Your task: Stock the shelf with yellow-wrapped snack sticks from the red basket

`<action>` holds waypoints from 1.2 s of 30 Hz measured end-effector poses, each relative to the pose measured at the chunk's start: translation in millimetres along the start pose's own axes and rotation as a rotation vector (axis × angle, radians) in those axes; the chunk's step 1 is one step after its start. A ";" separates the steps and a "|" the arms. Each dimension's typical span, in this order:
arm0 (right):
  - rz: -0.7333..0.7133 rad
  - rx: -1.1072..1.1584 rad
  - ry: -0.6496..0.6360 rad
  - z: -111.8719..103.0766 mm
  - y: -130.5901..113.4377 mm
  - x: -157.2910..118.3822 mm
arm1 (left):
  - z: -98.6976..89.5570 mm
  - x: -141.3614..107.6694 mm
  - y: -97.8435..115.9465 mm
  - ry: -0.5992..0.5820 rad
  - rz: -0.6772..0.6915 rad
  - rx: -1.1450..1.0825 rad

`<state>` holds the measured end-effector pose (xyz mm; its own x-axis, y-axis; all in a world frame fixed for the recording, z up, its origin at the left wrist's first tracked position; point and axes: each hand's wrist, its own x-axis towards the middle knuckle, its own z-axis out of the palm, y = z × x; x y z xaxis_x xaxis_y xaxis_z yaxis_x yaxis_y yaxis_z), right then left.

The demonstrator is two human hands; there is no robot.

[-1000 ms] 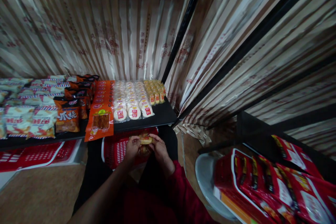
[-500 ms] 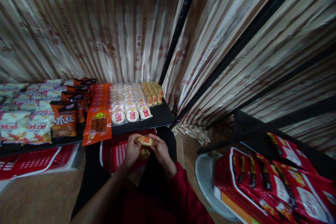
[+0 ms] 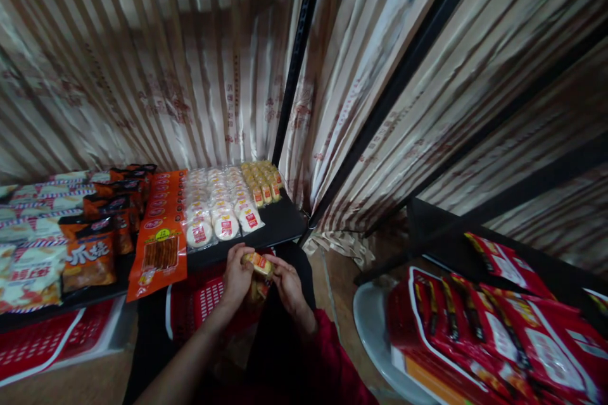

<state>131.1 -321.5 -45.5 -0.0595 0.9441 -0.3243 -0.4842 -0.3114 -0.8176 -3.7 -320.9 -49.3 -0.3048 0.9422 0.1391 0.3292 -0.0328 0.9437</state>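
My left hand (image 3: pixel 237 280) and my right hand (image 3: pixel 291 288) pinch a small yellow wrapped snack (image 3: pixel 259 263) with a red and orange label between them, over my lap. More yellow snacks (image 3: pixel 257 291) show just below it; what they rest on is hidden. A red basket (image 3: pixel 178 307) is under my hands, partly beneath the shelf edge. On the black shelf (image 3: pixel 285 221) in front, similar yellow snacks (image 3: pixel 266 193) stand in short rows at the right end, beside rows of round white wrapped cakes (image 3: pixel 226 225).
Orange packs (image 3: pixel 159 250), brown snack bags (image 3: pixel 88 259) and white bags (image 3: pixel 35 272) line the shelf's left part. Red bags fill a basket (image 3: pixel 412 310) on a grey stool (image 3: pixel 368 323) at right. Black frame posts (image 3: pixel 297 69) stand before striped curtains.
The view has shifted, so the shelf goods appear further left and lower. Both hands still hold the yellow snack, which is now tilted more.
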 end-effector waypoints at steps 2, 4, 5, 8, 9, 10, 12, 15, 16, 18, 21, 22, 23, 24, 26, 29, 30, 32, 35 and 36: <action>-0.030 -0.026 -0.014 -3.1 -2.5 0.8 | 2.9 4.8 1.5 -0.021 0.010 0.015; -0.078 -0.089 -0.025 -6.0 -3.7 2.1 | 6.1 9.2 3.0 -0.037 0.026 0.021; -0.107 -0.135 -0.030 -7.2 -3.5 3.1 | 7.8 11.3 3.8 -0.041 0.034 0.023; -0.199 -0.297 -0.041 -10.4 -0.1 7.8 | 13.3 16.8 6.1 -0.053 0.050 0.028; -0.236 -0.350 -0.038 -11.4 1.3 9.7 | 15.2 18.4 7.0 -0.057 0.055 0.030; -0.280 -0.408 -0.036 -12.4 2.3 11.6 | 17.0 19.9 8.0 -0.059 0.059 0.033; -0.395 -0.550 -0.031 -14.6 2.3 14.9 | 20.4 23.1 11.0 -0.067 0.060 0.039; -0.561 -0.796 -0.009 -17.2 -3.6 18.6 | 24.4 28.2 18.2 -0.078 0.056 0.056; -0.599 -0.866 0.005 -17.7 -6.6 19.7 | 25.5 30.1 21.2 -0.081 0.060 0.064; -0.665 -0.992 0.038 -18.0 -12.8 22.3 | 27.8 34.2 27.3 -0.092 0.074 0.081; -0.749 -1.153 0.092 -18.0 -20.4 27.3 | 32.5 40.4 34.6 -0.108 0.104 0.098; -0.774 -1.195 0.105 -18.1 -22.2 29.3 | 34.6 42.4 36.4 -0.110 0.116 0.100; -0.797 -1.230 0.116 -18.4 -23.8 31.2 | 36.8 44.4 37.9 -0.111 0.130 0.103; -0.817 -1.260 0.124 -18.9 -25.0 33.3 | 39.2 46.2 39.3 -0.109 0.145 0.107; -0.847 -1.312 0.136 -20.2 -27.1 37.5 | 44.0 49.8 42.1 -0.105 0.169 0.119; -0.839 -1.345 0.149 -22.2 -29.8 44.1 | 51.0 55.3 46.9 -0.117 0.192 0.137; -0.826 -1.342 0.150 -22.7 -30.7 46.3 | 53.2 57.2 48.8 -0.125 0.195 0.144; -0.806 -1.325 0.145 -22.9 -33.0 50.8 | 57.8 61.1 52.3 -0.138 0.196 0.158; -0.797 -1.294 0.152 -21.8 -37.2 58.0 | 65.0 67.2 56.1 -0.157 0.202 0.171; -0.792 -1.286 0.157 -21.2 -38.8 60.6 | 67.5 69.3 56.6 -0.165 0.209 0.174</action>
<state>164.8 -254.5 -43.5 -0.0268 0.9135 0.4061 0.7267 0.2968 -0.6196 54.1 -235.0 -6.5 -0.0702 0.9630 0.2604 0.5217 -0.1870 0.8324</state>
